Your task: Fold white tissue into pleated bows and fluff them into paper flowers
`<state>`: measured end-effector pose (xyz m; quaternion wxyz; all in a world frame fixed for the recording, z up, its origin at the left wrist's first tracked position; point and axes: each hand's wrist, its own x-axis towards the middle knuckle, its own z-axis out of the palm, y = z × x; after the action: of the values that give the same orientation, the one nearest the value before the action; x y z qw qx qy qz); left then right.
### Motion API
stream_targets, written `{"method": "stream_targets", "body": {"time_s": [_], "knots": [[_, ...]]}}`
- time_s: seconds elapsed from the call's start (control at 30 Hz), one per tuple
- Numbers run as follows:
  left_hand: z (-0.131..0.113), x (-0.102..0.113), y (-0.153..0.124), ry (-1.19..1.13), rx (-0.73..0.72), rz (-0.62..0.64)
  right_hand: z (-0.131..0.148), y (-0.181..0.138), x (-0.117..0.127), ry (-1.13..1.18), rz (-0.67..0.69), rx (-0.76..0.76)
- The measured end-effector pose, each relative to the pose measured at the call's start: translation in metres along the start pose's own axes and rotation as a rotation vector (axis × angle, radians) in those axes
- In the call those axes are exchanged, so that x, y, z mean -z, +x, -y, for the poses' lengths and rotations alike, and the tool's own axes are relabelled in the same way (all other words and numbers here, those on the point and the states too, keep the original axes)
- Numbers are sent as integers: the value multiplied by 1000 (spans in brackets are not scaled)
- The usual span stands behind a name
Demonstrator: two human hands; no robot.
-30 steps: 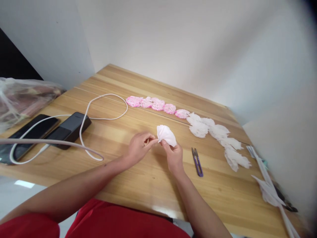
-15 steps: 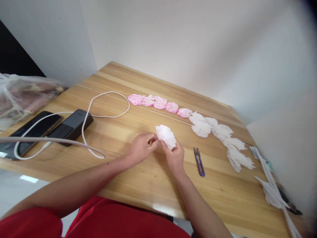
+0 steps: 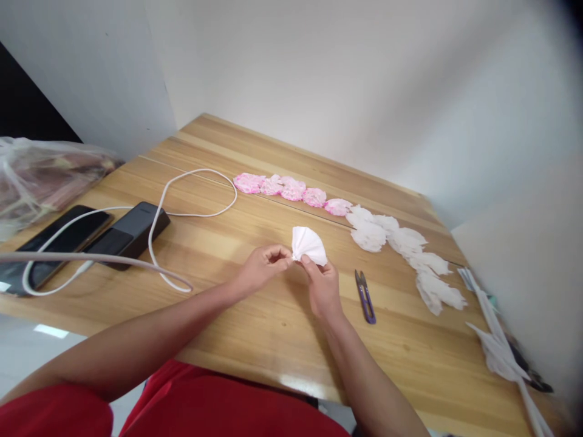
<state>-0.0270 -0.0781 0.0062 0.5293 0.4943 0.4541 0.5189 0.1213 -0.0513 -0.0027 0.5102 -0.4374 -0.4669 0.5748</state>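
Note:
A white tissue-paper flower (image 3: 308,242), pleated and spread like a fan, is held above the table in front of me. My right hand (image 3: 322,285) grips its lower right part, thumb on the near face. At the gathered point on its left side, the fingertips of my left hand (image 3: 266,266) are pinched together; whether they hold the paper tip or a thin thread is too small to tell. Purple-handled thread snips (image 3: 365,296) lie on the table, right of my right hand and apart from it.
Pink-edged paper flowers (image 3: 294,189) and white ones (image 3: 407,240) form a curved row behind and to the right. At left lie a power bank (image 3: 132,233), a phone (image 3: 68,233), a white cable (image 3: 203,170) and a plastic bag (image 3: 40,176). White strips (image 3: 498,352) line the wooden table's (image 3: 410,376) right edge.
The white paper flower has turned in my fingers and now shows its flat pleated fan side. My right thumb lies further over it. The things on the table stay put.

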Motion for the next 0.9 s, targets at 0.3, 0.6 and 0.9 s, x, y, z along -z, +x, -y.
{"method": "stream_targets", "body": {"time_s": [0.3, 0.6, 0.9], "knots": [[-1, 6, 2, 106, -56, -139, 3, 2, 1, -84, -31, 62], [4, 3, 0, 430, -254, -84, 1, -4, 4, -350, -40, 190], [7, 9, 9, 116, -95, -16, 6, 3, 10, -434, 132, 299]]}}
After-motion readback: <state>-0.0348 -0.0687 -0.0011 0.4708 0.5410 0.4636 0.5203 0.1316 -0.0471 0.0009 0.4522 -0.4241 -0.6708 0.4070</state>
